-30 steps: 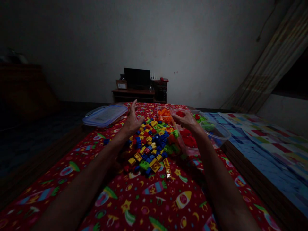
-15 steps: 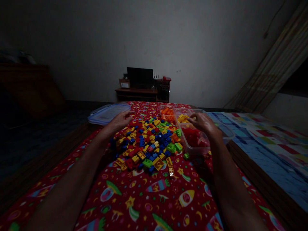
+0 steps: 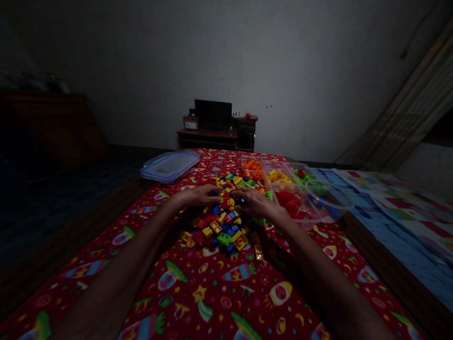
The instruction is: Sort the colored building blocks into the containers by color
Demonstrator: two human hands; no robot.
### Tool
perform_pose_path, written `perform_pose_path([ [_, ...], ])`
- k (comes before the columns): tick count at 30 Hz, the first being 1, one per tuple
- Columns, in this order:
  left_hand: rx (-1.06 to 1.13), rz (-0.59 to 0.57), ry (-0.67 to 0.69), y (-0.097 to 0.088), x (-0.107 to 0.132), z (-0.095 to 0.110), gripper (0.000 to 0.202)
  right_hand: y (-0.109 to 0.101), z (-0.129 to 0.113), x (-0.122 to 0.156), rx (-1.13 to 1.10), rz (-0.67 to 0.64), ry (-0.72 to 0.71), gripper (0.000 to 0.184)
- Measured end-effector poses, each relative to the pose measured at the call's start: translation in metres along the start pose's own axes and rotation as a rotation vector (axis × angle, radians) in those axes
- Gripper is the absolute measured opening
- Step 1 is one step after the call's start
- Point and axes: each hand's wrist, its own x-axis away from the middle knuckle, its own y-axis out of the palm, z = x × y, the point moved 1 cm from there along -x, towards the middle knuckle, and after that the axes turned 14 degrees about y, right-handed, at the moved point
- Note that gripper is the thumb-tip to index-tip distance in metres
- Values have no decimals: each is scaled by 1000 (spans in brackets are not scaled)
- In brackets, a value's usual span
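Observation:
A heap of plastic toy building bricks (image 3: 230,229), in yellow, blue, red, green and orange, lies on the red patterned cloth. At the heap's left side is my left hand (image 3: 201,194), fingers stretched over the bricks with thumb and forefinger apart; a blue brick (image 3: 214,192) shows by its fingertips. My right hand (image 3: 257,203) reaches in from the right, fingers apart, with dark blue bricks (image 3: 242,201) between thumb and forefinger. To its right stands a clear divided box (image 3: 300,220) holding orange bricks (image 3: 253,169), yellow bricks (image 3: 279,177), red bricks (image 3: 288,202) and green bricks (image 3: 304,177) in separate compartments.
A clear lid with a blue rim (image 3: 170,166) lies at the table's far left. A round clear tub or lid (image 3: 341,200) rests over the box's right part. Beyond the right edge is a bed with a checked cover (image 3: 382,193). A desk with a monitor (image 3: 213,113) stands by the wall.
My right hand has left the box's yellow compartment and come left and down to the heap. My left hand has lowered rightward onto the bricks. The view has shifted slightly.

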Motion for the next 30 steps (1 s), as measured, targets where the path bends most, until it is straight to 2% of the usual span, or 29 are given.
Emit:
perform_pose_path([
  [4, -31, -3, 65, 9, -10, -4, 55, 1, 0, -4, -3, -79, -45, 26],
  [9, -74, 26, 95, 10, -13, -11, 34, -15, 1, -6, -62, -67, 4, 31],
  [14, -134, -12, 35, 2, -7, -2, 26, -32, 6, -4, -253, -130, 72, 30],
  [17, -151, 41, -17, 3, -8, 1, 27, -36, 9, -2, -165, -46, 190, 35],
  [20, -185, 122, -14, 9, -12, 4, 40, -31, 10, -1, 10, 1, 278, 37],
  [24, -196, 92, 17, 15, -15, 12, 43, -17, 7, -2, 129, -75, 218, 36],
  [30, -204, 107, -5, 13, -13, 15, 36, -13, 4, -4, 111, -59, 207, 37],
])
